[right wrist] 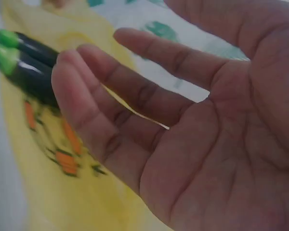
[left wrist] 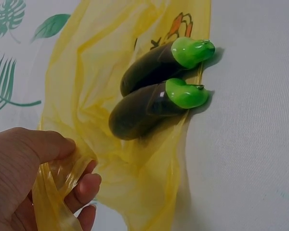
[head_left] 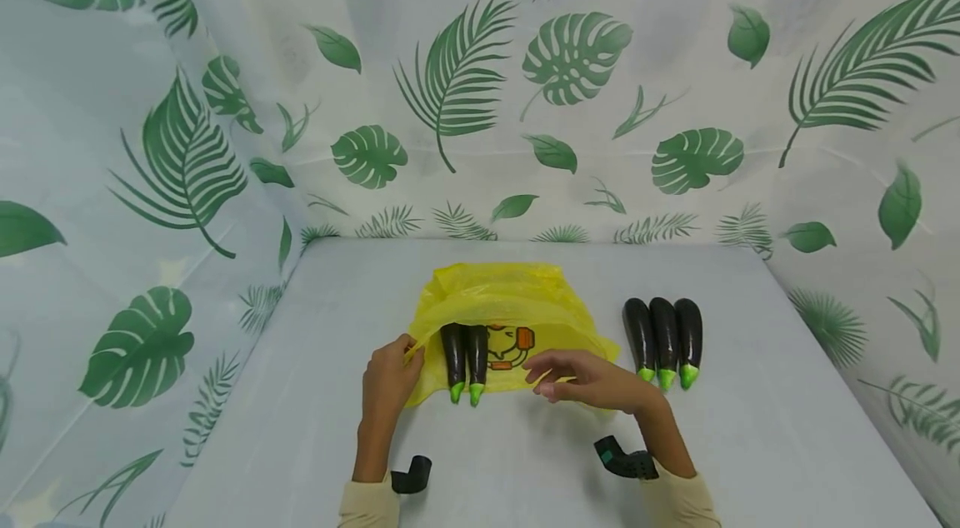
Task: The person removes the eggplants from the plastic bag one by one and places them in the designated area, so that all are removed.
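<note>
A yellow plastic bag (head_left: 495,295) lies on the table with its mouth toward me. Two dark eggplants (head_left: 454,353) with green caps lie side by side partly inside it, caps sticking out past the near edge. At the bag's left edge my left hand (head_left: 392,374) pinches the film between thumb and fingers; the left wrist view shows the gathered plastic (left wrist: 62,183) in that grip. My right hand (head_left: 588,381) hovers over the bag's right front part, fingers relaxed and holding nothing. In the right wrist view its bare palm (right wrist: 207,134) shows.
Three more eggplants (head_left: 663,341) lie in a row to the right of the bag, caps toward me. Behind the white table (head_left: 330,286) hangs a leaf-patterned cloth (head_left: 480,178), which also lines the sides. A black wrist mount (head_left: 626,460) sits on each forearm.
</note>
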{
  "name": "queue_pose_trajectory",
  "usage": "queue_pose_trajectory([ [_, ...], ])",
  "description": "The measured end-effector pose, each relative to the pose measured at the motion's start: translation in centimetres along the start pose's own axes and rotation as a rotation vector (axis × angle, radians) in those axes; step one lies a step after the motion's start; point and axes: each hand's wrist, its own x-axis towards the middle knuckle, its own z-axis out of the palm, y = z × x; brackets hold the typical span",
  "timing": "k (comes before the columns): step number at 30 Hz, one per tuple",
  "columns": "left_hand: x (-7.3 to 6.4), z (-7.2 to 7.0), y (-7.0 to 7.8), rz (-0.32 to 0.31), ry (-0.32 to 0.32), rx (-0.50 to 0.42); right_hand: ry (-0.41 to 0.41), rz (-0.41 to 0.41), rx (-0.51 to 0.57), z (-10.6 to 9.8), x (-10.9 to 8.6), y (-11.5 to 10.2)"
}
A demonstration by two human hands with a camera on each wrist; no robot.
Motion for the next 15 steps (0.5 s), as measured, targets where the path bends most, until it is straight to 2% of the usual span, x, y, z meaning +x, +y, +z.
queue_pose_trajectory([
  [5, -0.1, -0.1, 0.0, 0.001, -0.002, 0.004, 0.018, 0.066, 0.049, 1.4, 2.1, 1.6],
  [11, -0.1, -0.1, 0.0, -0.008, -0.002, 0.001, 0.119, 0.138, 0.117, 2.7, 3.6, 2.7],
  [15, -0.1, 0.0, 0.1, -0.013, -0.003, 0.0, 0.208, 0.186, 0.23, 3.4, 4.3, 3.4],
])
